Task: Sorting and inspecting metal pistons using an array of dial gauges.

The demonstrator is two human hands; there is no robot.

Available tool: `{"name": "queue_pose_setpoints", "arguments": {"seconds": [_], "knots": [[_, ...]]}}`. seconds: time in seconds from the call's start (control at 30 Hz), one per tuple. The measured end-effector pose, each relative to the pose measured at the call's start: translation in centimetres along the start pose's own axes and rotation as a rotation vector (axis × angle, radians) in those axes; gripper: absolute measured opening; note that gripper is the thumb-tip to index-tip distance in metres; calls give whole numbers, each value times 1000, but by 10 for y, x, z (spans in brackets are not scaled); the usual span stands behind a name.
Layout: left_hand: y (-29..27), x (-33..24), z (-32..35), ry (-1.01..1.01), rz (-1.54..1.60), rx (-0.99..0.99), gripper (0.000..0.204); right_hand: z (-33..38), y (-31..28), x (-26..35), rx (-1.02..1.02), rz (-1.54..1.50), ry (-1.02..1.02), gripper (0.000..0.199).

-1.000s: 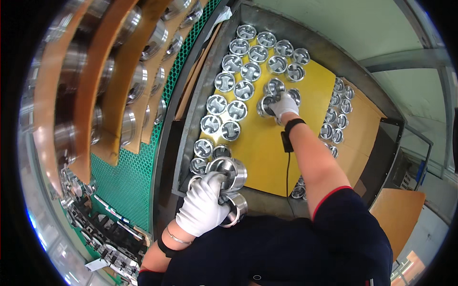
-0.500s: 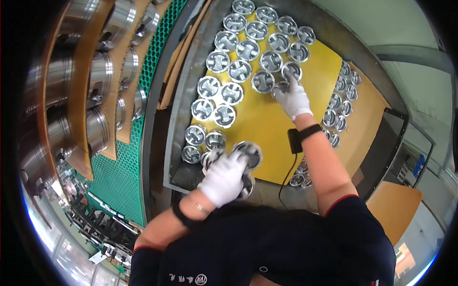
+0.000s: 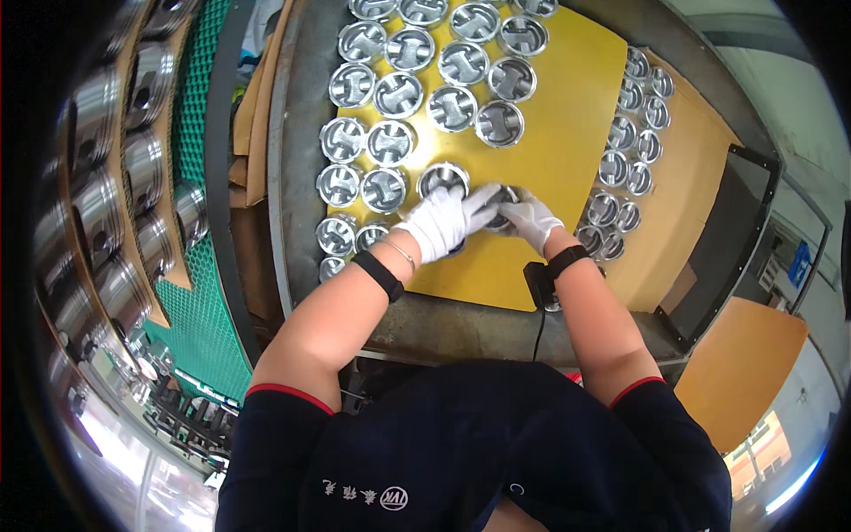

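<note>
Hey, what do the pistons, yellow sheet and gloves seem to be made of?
Pistons: bare metal, perhaps aluminium, bright and machined, judging by silvery glints on their rims. Yellow sheet: smooth, slightly glossy plastic or painted board, given its soft glare. Gloves: likely thin matte fabric, hugging the fingers without shine.

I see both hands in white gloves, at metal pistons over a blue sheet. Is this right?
Not quite: in the head view, the sheet is yellow, not blue. The left hand and right hand are indeed in white gloves, at metal pistons over it.
</note>
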State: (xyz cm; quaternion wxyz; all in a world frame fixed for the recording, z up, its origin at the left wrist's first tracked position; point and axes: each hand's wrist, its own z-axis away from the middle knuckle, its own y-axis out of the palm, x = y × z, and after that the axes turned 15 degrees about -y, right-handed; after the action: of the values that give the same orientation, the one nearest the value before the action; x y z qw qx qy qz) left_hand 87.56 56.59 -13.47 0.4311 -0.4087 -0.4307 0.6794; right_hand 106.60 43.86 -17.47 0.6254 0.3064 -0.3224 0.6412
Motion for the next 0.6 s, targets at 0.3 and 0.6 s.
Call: {"name": "queue_pose_setpoints", "arguments": {"seconds": [0.3, 0.6], "knots": [[0, 34, -32, -80, 57, 271, 76, 1, 14, 24, -311, 58, 271, 64], [19, 28, 36, -172, 206, -173, 47, -30, 34, 47, -520, 382, 132, 57]]}}
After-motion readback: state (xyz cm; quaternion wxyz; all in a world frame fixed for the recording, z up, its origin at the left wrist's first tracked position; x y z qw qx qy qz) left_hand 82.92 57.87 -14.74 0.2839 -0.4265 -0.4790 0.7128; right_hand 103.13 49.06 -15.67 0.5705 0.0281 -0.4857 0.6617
